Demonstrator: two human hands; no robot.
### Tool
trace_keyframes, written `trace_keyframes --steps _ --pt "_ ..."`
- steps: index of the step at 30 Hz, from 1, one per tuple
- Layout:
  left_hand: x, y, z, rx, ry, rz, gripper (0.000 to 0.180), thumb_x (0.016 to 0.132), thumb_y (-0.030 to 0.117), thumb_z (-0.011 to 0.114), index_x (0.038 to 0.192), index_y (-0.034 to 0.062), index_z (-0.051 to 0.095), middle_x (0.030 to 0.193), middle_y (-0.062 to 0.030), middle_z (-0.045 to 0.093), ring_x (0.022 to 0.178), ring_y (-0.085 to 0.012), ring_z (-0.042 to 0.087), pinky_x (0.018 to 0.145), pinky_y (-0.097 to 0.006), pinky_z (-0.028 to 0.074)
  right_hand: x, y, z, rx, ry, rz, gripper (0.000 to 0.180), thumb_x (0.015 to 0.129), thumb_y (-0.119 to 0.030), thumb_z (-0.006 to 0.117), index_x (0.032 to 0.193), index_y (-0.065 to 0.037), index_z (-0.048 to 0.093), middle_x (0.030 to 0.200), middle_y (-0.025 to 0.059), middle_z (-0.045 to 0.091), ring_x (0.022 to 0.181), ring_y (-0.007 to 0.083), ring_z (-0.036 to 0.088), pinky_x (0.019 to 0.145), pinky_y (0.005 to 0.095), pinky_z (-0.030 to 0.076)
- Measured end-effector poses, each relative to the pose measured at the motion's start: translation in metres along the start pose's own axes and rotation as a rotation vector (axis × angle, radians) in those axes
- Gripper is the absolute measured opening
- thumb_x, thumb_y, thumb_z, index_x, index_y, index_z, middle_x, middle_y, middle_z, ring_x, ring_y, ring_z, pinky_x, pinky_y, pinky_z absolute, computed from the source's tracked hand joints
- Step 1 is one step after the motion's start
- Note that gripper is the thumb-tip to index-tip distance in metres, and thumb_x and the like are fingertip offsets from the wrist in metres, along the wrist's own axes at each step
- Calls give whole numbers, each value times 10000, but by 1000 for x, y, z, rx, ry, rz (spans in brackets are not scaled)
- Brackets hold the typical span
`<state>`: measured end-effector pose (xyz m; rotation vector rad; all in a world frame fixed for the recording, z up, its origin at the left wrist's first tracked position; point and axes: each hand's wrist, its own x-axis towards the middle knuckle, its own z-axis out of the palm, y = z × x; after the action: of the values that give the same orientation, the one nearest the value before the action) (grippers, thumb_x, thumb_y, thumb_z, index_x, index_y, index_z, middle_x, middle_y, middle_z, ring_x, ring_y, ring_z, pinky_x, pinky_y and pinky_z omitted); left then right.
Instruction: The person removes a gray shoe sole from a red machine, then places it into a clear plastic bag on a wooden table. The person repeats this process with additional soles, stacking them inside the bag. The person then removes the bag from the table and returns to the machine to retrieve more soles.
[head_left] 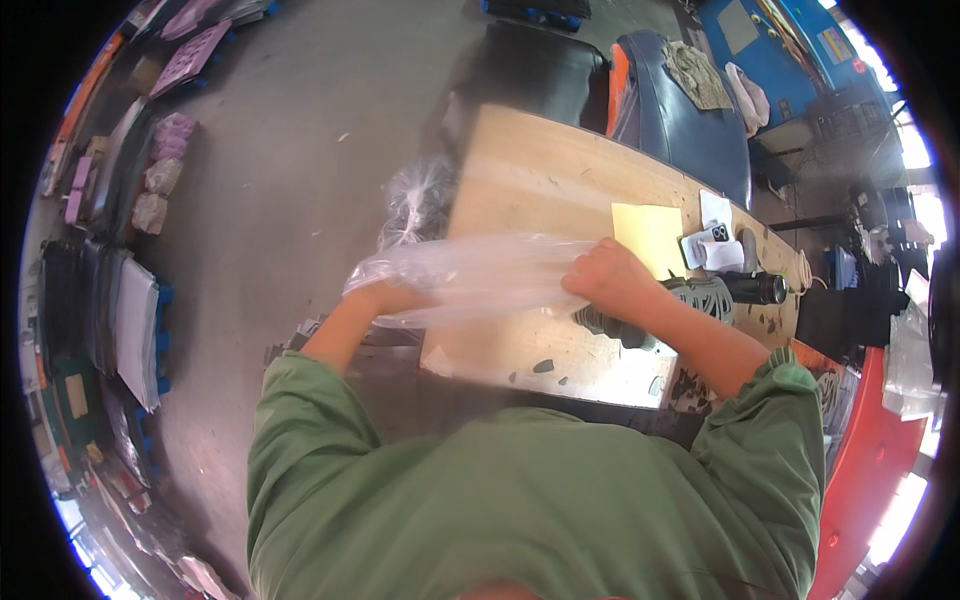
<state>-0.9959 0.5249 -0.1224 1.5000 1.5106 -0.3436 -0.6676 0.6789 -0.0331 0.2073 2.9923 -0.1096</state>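
A clear plastic bag (500, 275) is stretched sideways above the near left part of a wooden table (530, 170). My right hand (608, 280) is closed on the bag's right end, fingers curled in. At the other end, my left hand (388, 297) reaches into or behind the film, which covers and blurs its fingers. Below my right hand and forearm lie dark grey, slotted flat pieces (705, 297), partly hidden by the arm. Small dark scraps (543, 366) are scattered on the tabletop near me.
Beyond my right hand are a yellow sheet (650, 238), a phone (706, 243) and a black bottle-like cylinder (755, 288). Crumpled clear plastic (415, 200) hangs at the table's left edge. Dark covered stacks (535, 85) stand behind; loaded pallets (135, 325) line the left.
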Motion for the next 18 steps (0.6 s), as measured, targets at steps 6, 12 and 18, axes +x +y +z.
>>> trace_keyframes --steps 6,12,18 --pt "3 49 -13 2 -104 64 843 823 685 570 1498 218 376 1342 -159 585 1213 -365 558 1030 -427 429 -8 4 -15 237 -246 271 474 807 -240 676 1249 -103 575 1065 104 622 1029 308 588 889 439 443" --pt "10 86 25 -8 197 137 770 805 629 631 1409 176 482 1215 -171 642 1101 -357 615 957 -431 475 89 -57 58 597 -236 372 265 833 -82 561 1087 -56 635 1058 191 647 1034 363 607 857 459 490" --pt "-16 100 41 54 614 120 493 809 441 701 1114 58 644 1082 -135 674 1021 -352 623 848 -454 508 107 -88 172 530 -80 477 345 789 -182 642 1132 -143 650 1182 137 597 1129 354 555 908 590 412"
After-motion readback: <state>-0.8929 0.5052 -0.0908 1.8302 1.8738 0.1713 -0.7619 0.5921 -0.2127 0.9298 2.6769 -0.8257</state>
